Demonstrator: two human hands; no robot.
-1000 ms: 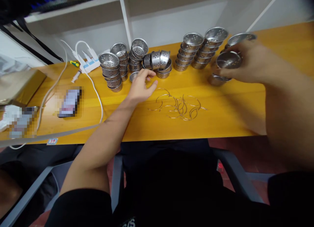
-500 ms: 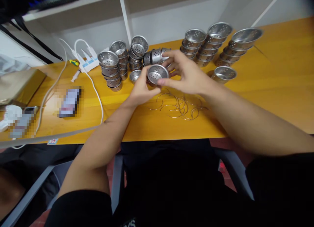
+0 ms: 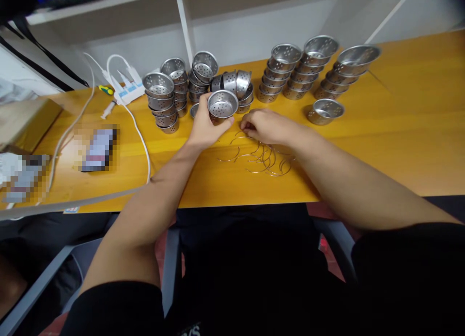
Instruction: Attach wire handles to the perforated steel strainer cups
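The left hand (image 3: 203, 128) grips 1 perforated steel cup (image 3: 222, 106); the right hand (image 3: 263, 126) seemingly pinches among thin wire rings (image 3: 263, 158).

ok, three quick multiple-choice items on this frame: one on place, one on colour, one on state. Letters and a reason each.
1. Where is the pile of wire rings?
A. on the shelf
B. on the table under the right hand
C. inside a cup

2. What colour is the table?
A. yellow-orange
B. grey
C. white

3. What is the left hand doing?
A. lying flat
B. holding a perforated metal cup
C. holding a phone

Key: 1 B, the rings lie on the tabletop below the right hand. 2 A, the bare wood reads yellow-orange. 3 B, its fingers grip the perforated metal cup, raised, mouth toward the camera.
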